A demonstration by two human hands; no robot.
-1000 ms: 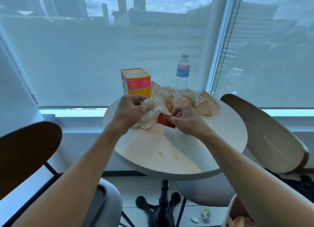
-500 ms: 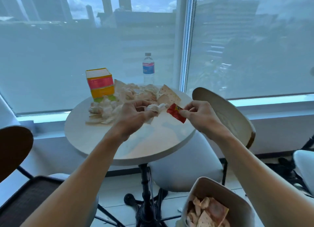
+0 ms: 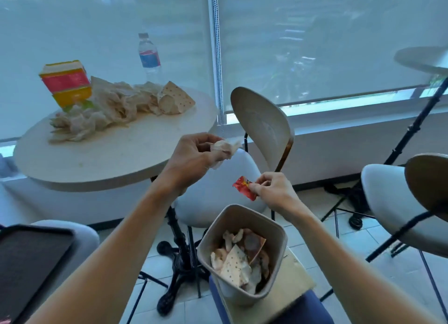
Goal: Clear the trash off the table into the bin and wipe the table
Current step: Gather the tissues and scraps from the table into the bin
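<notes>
- Red foil, a small sachet, sat pinched between the thumb and fingertips of my right hand, held in the air just above the far rim of the bin.
- Crumpled white napkin was bunched in the curled fingers of my left hand, higher up and nearer the surface, not yet over the bin's mouth.
- To drop the sachet cleanly, I judged it best to bring it a little nearer me, over the middle of the opening, before loosening the pinch; it was light and could flutter past the rim onto the floor.
- The napkin needed to travel down and to the right until it hung over the opening, then my fingers could spread.
- The bin already held paper scraps and stood on a board atop a blue stool, so I thought a gentle release wiser than a throw that might tip it.
- Back on the surface lay a heap of crumpled paper, a dotted wrapper, a red and yellow carton and a water bottle, all awaiting later trips; wiping had to wait until they were gone.
</notes>
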